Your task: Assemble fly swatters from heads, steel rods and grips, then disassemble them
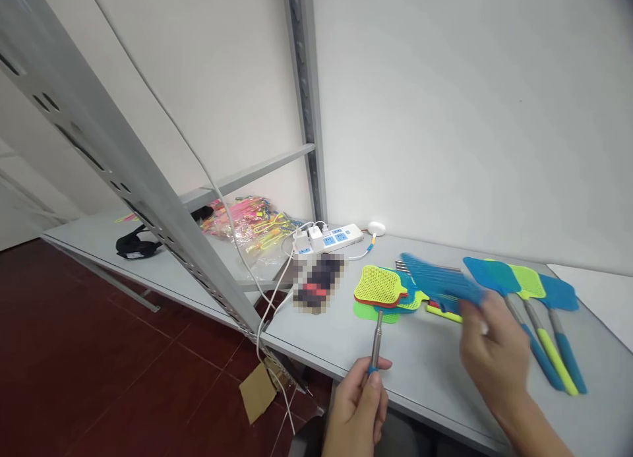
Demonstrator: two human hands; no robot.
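Observation:
My left hand (pixel 359 404) is closed around the blue grip of a telescopic metal rod (pixel 378 338), which points upward. A blue fly swatter head (pixel 435 279), smeared by motion, is pinched in the fingers of my right hand (pixel 497 348) over the table. Behind the rod lies a pile of loose swatter heads, with a yellow head (pixel 380 285) on top and red, blue and green ones beneath. Metal rods and a yellow grip (pixel 444 313) lie partly hidden under the blue head. To the right are several whole fly swatters (pixel 529 285) with blue and yellow heads and handles.
A white power strip (pixel 341 238) with plugs and cables stands by the wall. Left of it is a clear bag of colourful items (pixel 252 223). A grey metal shelf post (pixel 143 213) rises at the left. A white sheet (pixel 598 295) lies at the right.

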